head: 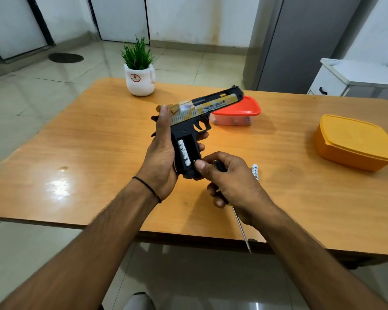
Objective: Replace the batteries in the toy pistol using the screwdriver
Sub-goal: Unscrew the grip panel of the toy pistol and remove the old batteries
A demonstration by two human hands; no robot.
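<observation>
My left hand [160,151] grips the black and gold toy pistol [197,117] by its handle, barrel pointing up and to the right. The battery compartment in the grip is uncovered and one white battery [183,153] lies in its left slot. My right hand [230,182] holds the screwdriver [241,229] in its palm, metal shaft pointing down toward me past the table edge, while its thumb and forefinger touch the bottom of the grip. A second white battery [255,171] lies on the table just right of that hand.
The wooden table [87,139] carries a white pot with a green plant [140,70] at the back, a clear box with a red lid [236,113] behind the pistol, and an orange lidded box [354,142] at the right. A white cabinet [354,79] stands beyond the table.
</observation>
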